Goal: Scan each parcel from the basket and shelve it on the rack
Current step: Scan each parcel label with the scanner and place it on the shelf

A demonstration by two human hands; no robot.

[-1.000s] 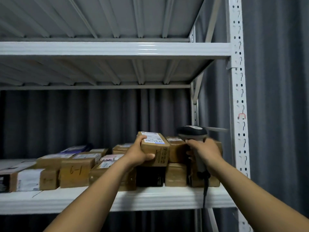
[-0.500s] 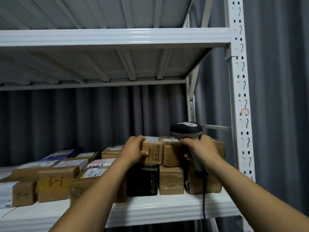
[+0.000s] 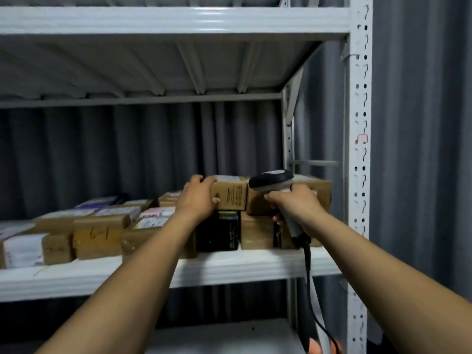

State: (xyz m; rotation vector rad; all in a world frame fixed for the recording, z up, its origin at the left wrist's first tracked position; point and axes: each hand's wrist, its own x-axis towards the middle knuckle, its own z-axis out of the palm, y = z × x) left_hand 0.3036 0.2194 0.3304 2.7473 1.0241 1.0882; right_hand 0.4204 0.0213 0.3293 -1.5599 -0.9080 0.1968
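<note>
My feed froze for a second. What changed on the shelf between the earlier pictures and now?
The left hand pushed the small parcel back and levelled it on top of the black box, beside the brown box; it still grips it. The right hand still holds the scanner. The other parcels stayed put.

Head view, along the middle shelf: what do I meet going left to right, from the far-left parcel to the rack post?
Far left: white-labelled parcel → box with handwritten marking → left hand → small brown parcel it grips → right hand holding the scanner → rack upright.
</note>
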